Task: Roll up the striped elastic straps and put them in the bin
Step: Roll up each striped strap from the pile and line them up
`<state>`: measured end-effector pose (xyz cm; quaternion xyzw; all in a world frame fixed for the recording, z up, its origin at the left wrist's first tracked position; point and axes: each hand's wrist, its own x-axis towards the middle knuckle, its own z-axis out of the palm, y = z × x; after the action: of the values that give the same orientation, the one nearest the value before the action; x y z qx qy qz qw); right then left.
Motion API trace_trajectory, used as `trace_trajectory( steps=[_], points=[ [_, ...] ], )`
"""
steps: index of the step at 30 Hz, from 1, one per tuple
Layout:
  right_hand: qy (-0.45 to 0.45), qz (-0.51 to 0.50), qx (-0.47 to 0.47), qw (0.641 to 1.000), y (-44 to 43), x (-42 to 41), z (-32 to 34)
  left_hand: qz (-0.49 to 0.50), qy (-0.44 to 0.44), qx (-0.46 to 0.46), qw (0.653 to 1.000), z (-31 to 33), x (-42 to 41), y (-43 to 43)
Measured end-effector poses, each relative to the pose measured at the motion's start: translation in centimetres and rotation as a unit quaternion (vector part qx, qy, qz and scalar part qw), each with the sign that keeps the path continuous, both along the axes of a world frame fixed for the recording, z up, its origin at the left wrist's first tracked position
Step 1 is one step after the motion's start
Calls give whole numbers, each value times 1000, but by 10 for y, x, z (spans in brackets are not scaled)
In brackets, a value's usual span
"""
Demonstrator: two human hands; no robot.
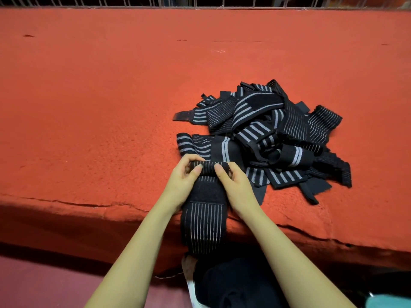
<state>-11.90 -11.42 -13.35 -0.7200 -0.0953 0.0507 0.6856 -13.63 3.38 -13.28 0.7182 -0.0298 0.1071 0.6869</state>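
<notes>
One striped strap [204,221] is laid lengthwise in the lower centre of the frame. Its far part rests on the red surface [89,96] and its near end is draped over the front edge, probably so that the free length hangs straight and can be fed in without bunching. The far end is turned over into a short roll [209,166], which lies across the strap just above a dark fastening patch [206,192].

The roll is held from both sides. The grip of the left hand [184,181] is closed on its left end, fingers curled over the top and thumb pressed on the near side. The grip of the right hand [233,183] is closed on its right end in the same way. The two hands are set close together, touching the roll at both ends, apparently so that the turns are kept even and tight against the elastic's spring.

The remaining straps are heaped in a loose pile [278,134] right of centre, just beyond the hands, within easy reach for the next one. The work is judged to be at an early stage, since most straps lie unrolled. No bin can be made out in this view.
</notes>
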Motion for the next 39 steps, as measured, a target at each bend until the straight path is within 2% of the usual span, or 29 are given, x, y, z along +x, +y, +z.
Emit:
trace_trajectory(
  steps=[3,9,12,15,21,25,34,39],
  points=[
    [-11,12,-10,1000,1,0,-1,-16,16,-21,1000,3,1,-1],
    [-46,22,-51,997,-3,2,-2,9,50,15,999,4,1,-6],
    [-24,32,-10,999,-1,1,-2,26,22,21,999,4,-1,-3],
    [-25,25,-10,999,-1,4,-5,18,-4,63,998,3,-2,0],
    [-24,4,-10,1000,-2,3,-6,0,45,-7,999,2,-1,-6],
    [24,5,22,999,0,3,-5,4,28,1,1000,-2,-1,-3],
    [-23,38,-23,999,-4,3,-3,27,11,0,1000,5,-2,-6],
    [-7,38,16,999,-2,1,-3,26,6,20,999,2,-2,-4]
  ],
)
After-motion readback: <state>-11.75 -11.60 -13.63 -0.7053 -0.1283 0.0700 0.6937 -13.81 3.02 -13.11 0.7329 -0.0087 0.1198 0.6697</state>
